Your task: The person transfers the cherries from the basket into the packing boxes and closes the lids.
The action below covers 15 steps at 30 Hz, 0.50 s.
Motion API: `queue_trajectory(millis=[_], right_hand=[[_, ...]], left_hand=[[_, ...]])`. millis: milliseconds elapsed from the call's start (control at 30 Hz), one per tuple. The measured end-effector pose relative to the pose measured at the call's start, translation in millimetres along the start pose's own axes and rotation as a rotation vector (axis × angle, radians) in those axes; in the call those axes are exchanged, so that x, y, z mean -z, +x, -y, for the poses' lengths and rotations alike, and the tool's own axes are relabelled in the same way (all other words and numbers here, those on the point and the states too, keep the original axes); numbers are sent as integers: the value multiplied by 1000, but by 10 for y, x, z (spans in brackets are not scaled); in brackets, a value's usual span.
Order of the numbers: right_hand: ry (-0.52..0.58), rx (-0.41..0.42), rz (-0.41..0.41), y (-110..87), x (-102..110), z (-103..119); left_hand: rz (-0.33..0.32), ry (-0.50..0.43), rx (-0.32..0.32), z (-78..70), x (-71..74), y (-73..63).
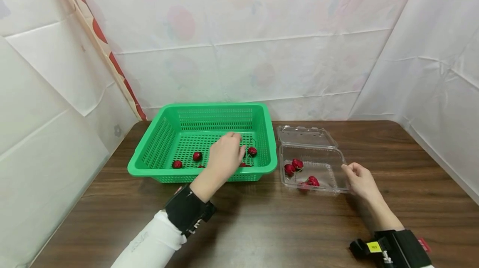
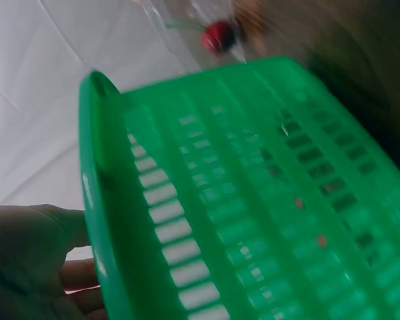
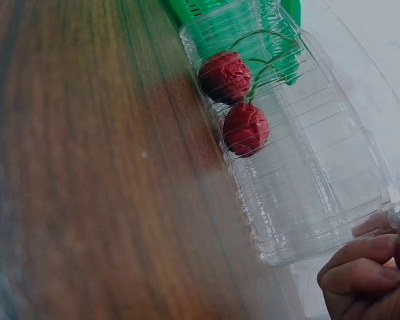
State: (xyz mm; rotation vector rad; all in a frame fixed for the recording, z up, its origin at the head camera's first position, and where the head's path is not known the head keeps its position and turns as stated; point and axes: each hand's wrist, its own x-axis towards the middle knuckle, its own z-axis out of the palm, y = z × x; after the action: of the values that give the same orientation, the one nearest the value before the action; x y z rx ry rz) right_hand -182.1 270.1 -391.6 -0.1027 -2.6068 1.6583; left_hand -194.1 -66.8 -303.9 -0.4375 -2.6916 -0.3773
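A person's left hand point(image 1: 225, 154) reached into a green basket point(image 1: 149, 172) where red cherries point(image 1: 197, 156) lay scattered, though whether its fingers gripped one could not be told. The right hand point(image 1: 361, 180) pinched the right edge of a clear plastic box point(image 1: 318, 171), its lid point(image 1: 307, 136) open, more cherries lying toward its left side

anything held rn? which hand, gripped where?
Right hand holds the clear plastic container by its right-side rim. Left hand is in the green basket, near a cherry; whether it grips anything can't be told.
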Motion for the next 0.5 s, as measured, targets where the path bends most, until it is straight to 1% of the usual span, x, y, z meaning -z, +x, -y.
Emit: queue_trajectory(millis=[233,300,433,500], right_hand=[[19,-14,2,0,1,-2],[26,-18,4,-1,-1,-4],[26,-17,5,0,-2,-6],[25,-15,7,2,-2,-7]], left_hand=[[72,33,105,274,23,5],[100,46,130,352,17,7],[160,36,169,480,7,20],[200,27,192,529,1,28]])
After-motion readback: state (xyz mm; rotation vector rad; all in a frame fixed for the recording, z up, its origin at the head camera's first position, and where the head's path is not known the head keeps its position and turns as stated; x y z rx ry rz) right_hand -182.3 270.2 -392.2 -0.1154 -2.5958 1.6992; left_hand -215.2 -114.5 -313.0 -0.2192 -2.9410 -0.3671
